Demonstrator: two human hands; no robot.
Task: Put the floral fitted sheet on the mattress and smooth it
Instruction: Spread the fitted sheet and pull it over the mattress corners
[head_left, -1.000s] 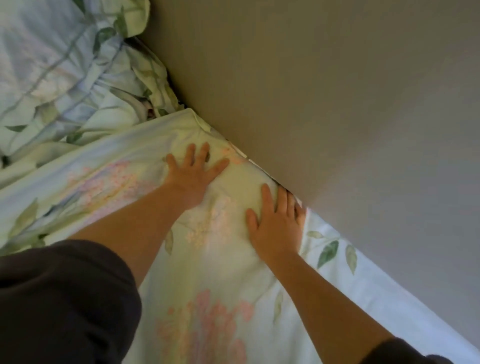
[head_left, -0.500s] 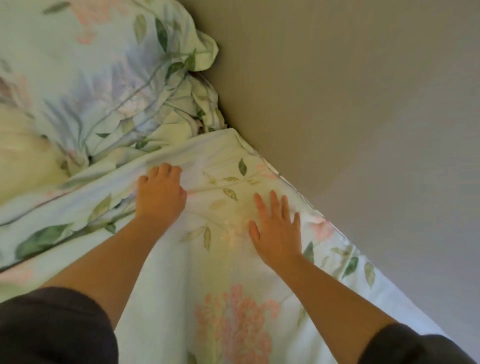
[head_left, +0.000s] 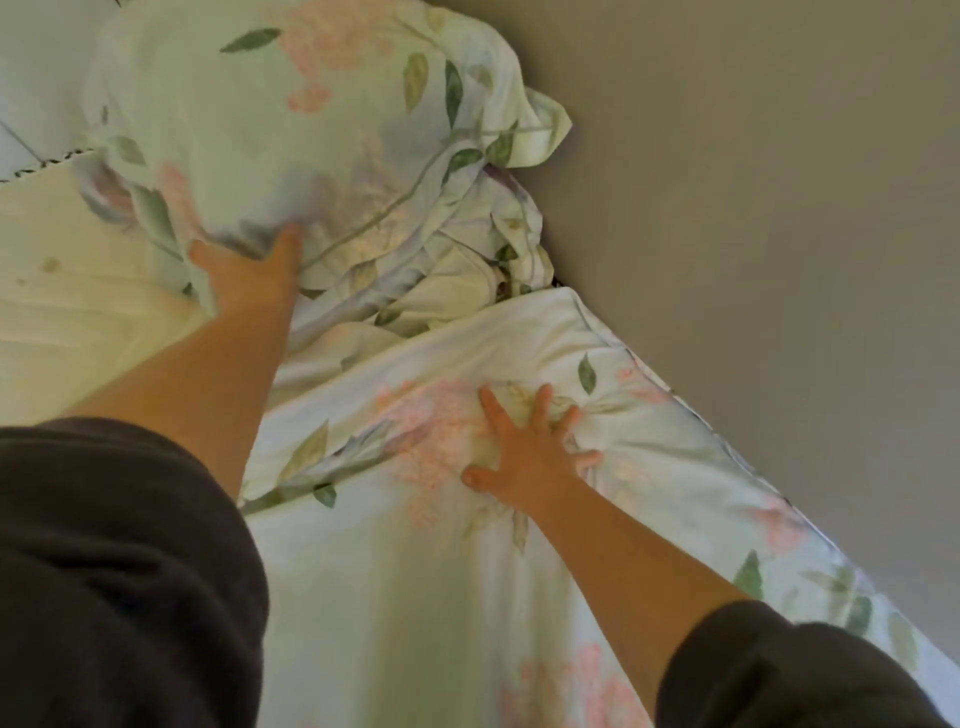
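Head view: our right hand (head_left: 524, 462), spread flat, anchors the floral fitted sheet (head_left: 415, 597) at the mattress (head_left: 78, 312) wall-side edge, likely for pulling — our left hand (head_left: 249, 275) reaches under the bunch (head_left: 311, 130), grip hidden.

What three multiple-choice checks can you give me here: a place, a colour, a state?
1. Where does the right hand rest?
A) on the bare mattress
B) on the floral sheet
C) on the wall

2. What colour is the bare mattress?
A) cream
B) red
C) black

3. How does the floral sheet lie beyond the left hand?
A) flat and smooth
B) bunched in a heap
C) neatly folded

Answers:
1 B: its spread fingers lie flat on the stretched floral sheet, near the wall.
2 A: the uncovered patch at left is cream.
3 B: crumpled folds pile up by the wall.
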